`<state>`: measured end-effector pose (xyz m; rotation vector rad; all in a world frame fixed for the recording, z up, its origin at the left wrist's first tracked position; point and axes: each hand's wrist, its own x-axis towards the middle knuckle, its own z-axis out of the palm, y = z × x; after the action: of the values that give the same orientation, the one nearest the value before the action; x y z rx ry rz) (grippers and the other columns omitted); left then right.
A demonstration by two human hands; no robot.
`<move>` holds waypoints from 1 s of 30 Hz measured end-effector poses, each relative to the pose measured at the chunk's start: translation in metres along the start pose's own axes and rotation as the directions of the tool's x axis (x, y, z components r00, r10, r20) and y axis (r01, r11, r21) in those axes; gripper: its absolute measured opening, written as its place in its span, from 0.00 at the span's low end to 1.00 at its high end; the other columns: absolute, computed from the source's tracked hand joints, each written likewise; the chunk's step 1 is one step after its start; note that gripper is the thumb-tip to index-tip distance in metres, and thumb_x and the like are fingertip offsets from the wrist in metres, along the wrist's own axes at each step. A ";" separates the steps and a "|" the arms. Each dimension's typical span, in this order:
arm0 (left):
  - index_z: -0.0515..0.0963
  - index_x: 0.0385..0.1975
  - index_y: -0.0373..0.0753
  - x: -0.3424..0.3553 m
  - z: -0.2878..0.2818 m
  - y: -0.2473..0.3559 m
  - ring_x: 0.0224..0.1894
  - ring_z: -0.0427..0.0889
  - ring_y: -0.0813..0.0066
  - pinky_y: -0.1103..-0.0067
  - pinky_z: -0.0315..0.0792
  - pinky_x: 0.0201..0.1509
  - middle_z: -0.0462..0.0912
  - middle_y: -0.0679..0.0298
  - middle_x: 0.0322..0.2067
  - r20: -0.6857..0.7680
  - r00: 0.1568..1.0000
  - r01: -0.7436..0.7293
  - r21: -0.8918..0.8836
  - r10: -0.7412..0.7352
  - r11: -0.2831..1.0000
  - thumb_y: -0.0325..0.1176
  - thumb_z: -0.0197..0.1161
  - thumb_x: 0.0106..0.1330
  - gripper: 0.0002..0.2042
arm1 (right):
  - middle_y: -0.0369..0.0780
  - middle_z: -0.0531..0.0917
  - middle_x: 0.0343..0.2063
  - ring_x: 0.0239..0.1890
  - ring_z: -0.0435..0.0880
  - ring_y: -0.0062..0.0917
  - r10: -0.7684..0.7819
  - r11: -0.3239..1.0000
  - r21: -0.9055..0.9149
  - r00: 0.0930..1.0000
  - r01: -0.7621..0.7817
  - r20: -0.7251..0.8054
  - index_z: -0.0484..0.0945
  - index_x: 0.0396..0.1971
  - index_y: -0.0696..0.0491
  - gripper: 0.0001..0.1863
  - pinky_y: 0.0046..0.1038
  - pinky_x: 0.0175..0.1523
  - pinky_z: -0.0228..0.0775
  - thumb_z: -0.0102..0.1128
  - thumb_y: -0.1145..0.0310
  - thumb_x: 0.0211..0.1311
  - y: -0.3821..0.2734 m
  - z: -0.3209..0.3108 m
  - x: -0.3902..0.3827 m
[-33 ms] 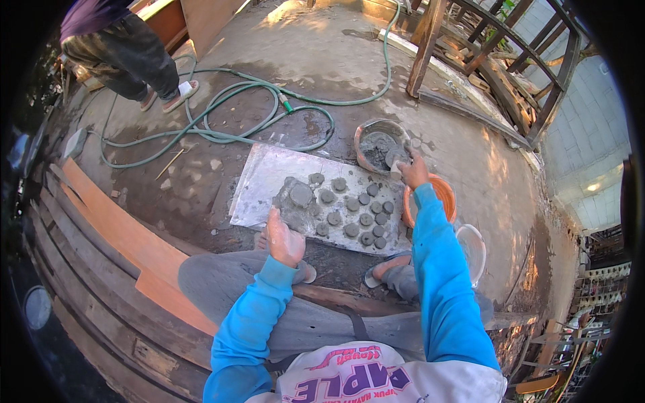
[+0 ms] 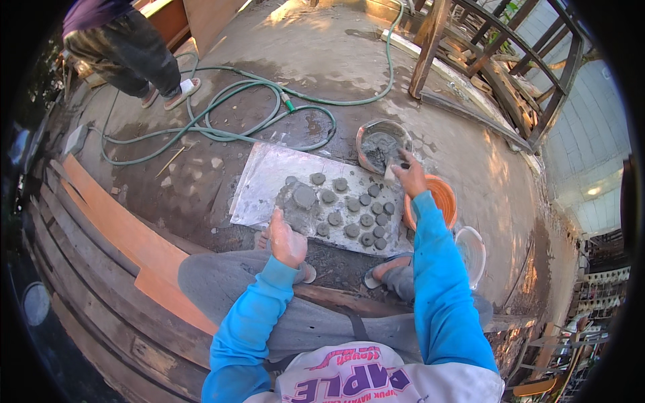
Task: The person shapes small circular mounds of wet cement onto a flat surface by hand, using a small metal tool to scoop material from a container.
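My left hand [image 2: 285, 242] is at the near-left of a paint-smudged pale board [image 2: 259, 178], beside a wet grey cement mound [image 2: 302, 198]; its fingers are partly bent and apart, with nothing visible in them. Several small round grey cement pieces [image 2: 351, 230] sit across the board's middle and right. My right hand [image 2: 410, 176] is closed on a small pale object [image 2: 391, 171], too small to identify surely, at the near rim of a bucket [image 2: 366, 158] holding wet grey mix. An orange container [image 2: 445, 198] lies partly behind that hand and arm, with a translucent tub [image 2: 474, 252] nearer me.
A person in dark trousers [image 2: 124, 50] stands at the back left near a looped green hose [image 2: 228, 134]. Planks and a plywood strip [image 2: 107, 221] lie at left; a wooden frame with stacked timber [image 2: 490, 80] stands at back right beside a block wall [image 2: 584, 154].
My right hand and the small pale object have shifted slightly left, with the object a little lower and tilted differently. The rest looks nearly the same.
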<state>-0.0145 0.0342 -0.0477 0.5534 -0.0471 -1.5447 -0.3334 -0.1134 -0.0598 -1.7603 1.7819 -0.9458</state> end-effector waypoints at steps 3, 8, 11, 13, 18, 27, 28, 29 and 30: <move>0.64 0.59 0.35 -0.007 -0.003 -0.028 0.57 0.70 0.65 0.67 0.65 0.62 0.71 0.58 0.56 -0.042 0.996 0.074 0.029 -0.073 0.997 0.39 0.42 0.72 0.20 | 0.44 0.78 0.49 0.47 0.78 0.34 -0.084 0.966 0.257 0.915 -0.022 0.394 0.70 0.59 0.50 0.31 0.33 0.53 0.71 0.68 0.66 0.52 -0.113 -0.004 -0.083; 0.65 0.57 0.32 -0.026 -0.011 -0.068 0.54 0.73 0.67 0.71 0.67 0.59 0.73 0.56 0.53 0.063 0.980 0.181 0.132 -0.191 0.975 0.36 0.40 0.73 0.19 | 0.42 0.77 0.45 0.42 0.79 0.29 -0.296 0.940 -0.031 0.860 0.339 0.415 0.74 0.55 0.48 0.30 0.30 0.47 0.73 0.71 0.64 0.49 -0.123 0.017 -0.140; 0.66 0.56 0.32 -0.034 -0.005 -0.070 0.54 0.74 0.69 0.73 0.67 0.58 0.74 0.56 0.52 0.065 0.972 0.214 0.156 -0.226 0.964 0.36 0.40 0.73 0.19 | 0.41 0.77 0.42 0.43 0.79 0.28 -0.184 0.983 0.103 0.872 0.154 0.453 0.77 0.50 0.51 0.26 0.28 0.46 0.73 0.72 0.67 0.49 -0.111 0.023 -0.141; 0.66 0.56 0.31 -0.032 -0.005 -0.070 0.53 0.74 0.69 0.73 0.67 0.58 0.74 0.56 0.52 0.078 0.979 0.174 0.159 -0.188 0.972 0.35 0.40 0.73 0.18 | 0.41 0.77 0.41 0.42 0.79 0.28 -0.087 0.977 0.211 0.889 -0.011 0.450 0.79 0.47 0.52 0.23 0.28 0.45 0.74 0.72 0.68 0.48 -0.119 0.026 -0.143; 0.67 0.55 0.29 -0.019 -0.001 -0.062 0.53 0.74 0.69 0.74 0.67 0.58 0.74 0.56 0.52 -0.055 0.991 0.128 0.219 -0.118 0.967 0.35 0.42 0.73 0.18 | 0.39 0.77 0.39 0.40 0.79 0.25 -0.054 0.946 0.320 0.945 -0.056 0.324 0.79 0.46 0.54 0.23 0.25 0.41 0.74 0.73 0.71 0.47 -0.084 0.068 -0.131; 0.67 0.57 0.32 0.004 0.006 -0.004 0.56 0.72 0.68 0.72 0.62 0.63 0.73 0.58 0.55 -0.059 0.985 -0.159 0.098 0.165 0.983 0.37 0.45 0.71 0.20 | 0.39 0.80 0.35 0.38 0.79 0.22 0.191 0.771 0.532 0.924 -0.350 0.330 0.78 0.46 0.56 0.23 0.24 0.39 0.74 0.72 0.71 0.48 -0.069 0.148 -0.061; 0.66 0.58 0.33 0.009 0.010 0.010 0.57 0.72 0.66 0.71 0.63 0.64 0.72 0.58 0.56 -0.061 0.973 -0.216 0.099 0.222 0.971 0.38 0.44 0.71 0.20 | 0.39 0.81 0.35 0.38 0.79 0.22 0.196 0.776 0.519 0.920 -0.357 0.339 0.78 0.46 0.56 0.23 0.25 0.39 0.74 0.72 0.70 0.48 -0.069 0.154 -0.049; 0.65 0.59 0.33 0.012 0.013 0.028 0.58 0.72 0.64 0.69 0.63 0.64 0.72 0.57 0.57 -0.071 0.955 -0.280 0.105 0.288 0.954 0.39 0.44 0.72 0.21 | 0.42 0.81 0.36 0.39 0.80 0.27 0.195 0.845 0.416 0.918 -0.336 0.346 0.78 0.46 0.55 0.23 0.30 0.42 0.74 0.72 0.69 0.47 -0.081 0.159 -0.038; 0.65 0.59 0.34 0.013 0.019 0.043 0.59 0.71 0.62 0.67 0.64 0.64 0.71 0.56 0.58 -0.070 0.937 -0.334 0.105 0.342 0.937 0.40 0.43 0.72 0.21 | 0.44 0.81 0.37 0.40 0.80 0.31 0.113 0.931 0.299 0.945 -0.209 0.306 0.78 0.46 0.55 0.23 0.31 0.44 0.74 0.72 0.69 0.47 -0.080 0.164 -0.028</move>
<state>0.0192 0.0132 -0.0192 0.6489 -0.1398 -1.1844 -0.1564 -0.1057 -0.1121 -1.4320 1.4645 -0.8180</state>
